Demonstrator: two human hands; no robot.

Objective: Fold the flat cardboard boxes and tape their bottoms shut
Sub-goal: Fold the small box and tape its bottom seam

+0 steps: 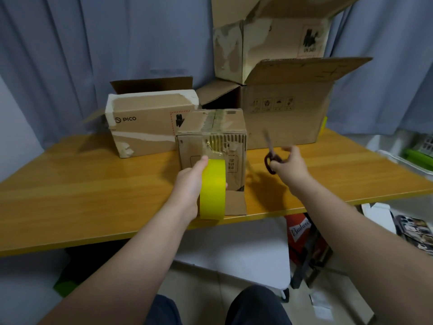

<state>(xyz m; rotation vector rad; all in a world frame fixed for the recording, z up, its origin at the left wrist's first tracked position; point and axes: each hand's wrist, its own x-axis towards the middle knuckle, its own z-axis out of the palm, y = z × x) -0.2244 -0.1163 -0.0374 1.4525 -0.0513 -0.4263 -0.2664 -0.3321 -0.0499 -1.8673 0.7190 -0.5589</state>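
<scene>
A small cardboard box (212, 137) stands upside down near the front edge of the wooden table (93, 184), with clear tape running over its top and down its front face. My left hand (191, 184) grips a yellow tape roll (212, 190) held against the box's front, the tape still joined to the box. To the right of the box, my right hand (290, 164) holds dark-handled scissors (271, 158), blurred, with the blades pointing up.
A PICO box (145, 123) lies behind on the left. A large open box (288, 109) stands at the back right with another worn box (269, 43) stacked on it. Curtains hang behind. Clutter and a red carton (300, 231) sit under and right of the table.
</scene>
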